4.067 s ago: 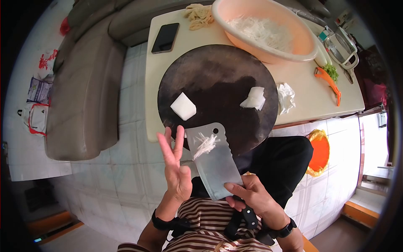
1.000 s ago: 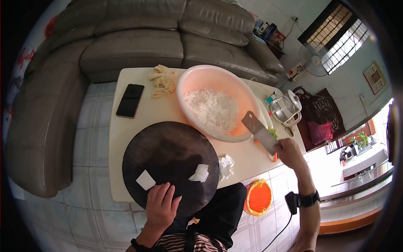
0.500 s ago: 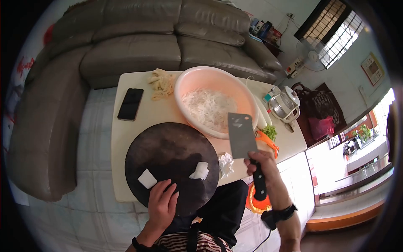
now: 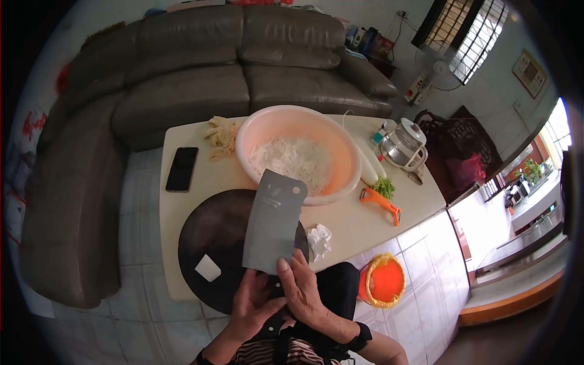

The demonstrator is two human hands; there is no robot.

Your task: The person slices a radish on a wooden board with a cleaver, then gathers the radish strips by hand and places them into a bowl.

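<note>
One broad steel cleaver [image 4: 274, 222] stands at frame centre, blade flat to the camera, over one round dark chopping board [image 4: 210, 243]. The right hand [image 4: 302, 290] is wrapped around its handle; the left hand [image 4: 258, 302] cups beneath, touching it. One white cube [image 4: 207, 267] lies lower left. One pink plastic basin [image 4: 340, 152] holds pale shreds above.

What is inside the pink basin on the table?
The pink basin holds a heap of white shreds. The cleaver covers its near rim, and the shreds hide the bottom.
</note>
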